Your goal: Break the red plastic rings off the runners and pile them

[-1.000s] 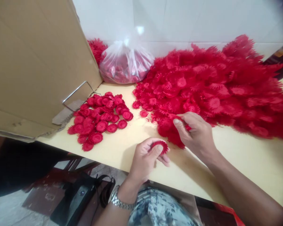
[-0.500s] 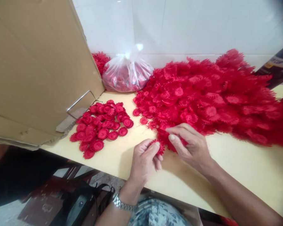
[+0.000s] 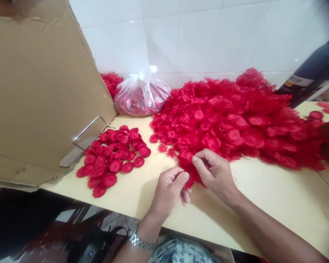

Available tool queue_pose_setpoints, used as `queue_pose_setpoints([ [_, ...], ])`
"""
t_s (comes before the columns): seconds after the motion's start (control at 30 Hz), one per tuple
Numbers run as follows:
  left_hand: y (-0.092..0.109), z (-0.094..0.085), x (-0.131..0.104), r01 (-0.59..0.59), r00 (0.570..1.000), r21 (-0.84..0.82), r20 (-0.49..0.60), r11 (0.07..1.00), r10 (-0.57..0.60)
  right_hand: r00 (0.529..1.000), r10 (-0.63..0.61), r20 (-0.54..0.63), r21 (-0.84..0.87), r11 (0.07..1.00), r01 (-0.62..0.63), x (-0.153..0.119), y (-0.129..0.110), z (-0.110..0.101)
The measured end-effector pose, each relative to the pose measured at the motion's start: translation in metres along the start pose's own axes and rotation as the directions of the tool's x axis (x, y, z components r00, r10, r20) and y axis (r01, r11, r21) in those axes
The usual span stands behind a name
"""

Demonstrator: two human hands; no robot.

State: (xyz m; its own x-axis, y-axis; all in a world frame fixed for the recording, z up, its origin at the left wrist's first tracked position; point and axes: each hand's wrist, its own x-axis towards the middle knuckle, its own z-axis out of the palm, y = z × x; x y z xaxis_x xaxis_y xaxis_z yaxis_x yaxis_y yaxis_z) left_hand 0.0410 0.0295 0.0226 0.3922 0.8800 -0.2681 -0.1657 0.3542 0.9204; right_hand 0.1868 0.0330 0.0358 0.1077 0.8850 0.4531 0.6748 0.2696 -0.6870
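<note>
Left grip [image 3: 167,188] firm on a red toothed disc [image 3: 190,181]; right grip [image 3: 217,173] pinched, contents unclear.

Table [image 3: 259,184], pale yellow top. Carried: one large heap of red frilled discs [image 3: 230,120]; one smaller heap of like discs [image 3: 115,166], left; one tied clear bag [image 3: 142,98], red contents, behind; one cardboard box [image 3: 44,98] stood far left.
</note>
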Motion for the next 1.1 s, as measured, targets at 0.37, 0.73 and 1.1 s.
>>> queue_pose_setpoints([
  [0.37, 0.021, -0.002, 0.011, -0.010, 0.998, -0.200, -0.060, 0.980, -0.002, 0.964, -0.265, 0.017, -0.358, 0.899, 0.253, 0.015, 0.022, -0.012],
  [0.73, 0.015, 0.000, 0.022, -0.076, 0.995, -0.089, -0.077, 0.993, 0.069, 0.773, -0.061, 0.631, 0.573, 0.708, -0.412, 0.024, -0.012, 0.000],
  [1.1, 0.007, 0.001, 0.024, -0.067, 0.997, -0.010, -0.025, 0.998, 0.067, 0.930, -0.288, 0.228, 0.047, 0.957, 0.285, 0.032, 0.009, 0.011],
])
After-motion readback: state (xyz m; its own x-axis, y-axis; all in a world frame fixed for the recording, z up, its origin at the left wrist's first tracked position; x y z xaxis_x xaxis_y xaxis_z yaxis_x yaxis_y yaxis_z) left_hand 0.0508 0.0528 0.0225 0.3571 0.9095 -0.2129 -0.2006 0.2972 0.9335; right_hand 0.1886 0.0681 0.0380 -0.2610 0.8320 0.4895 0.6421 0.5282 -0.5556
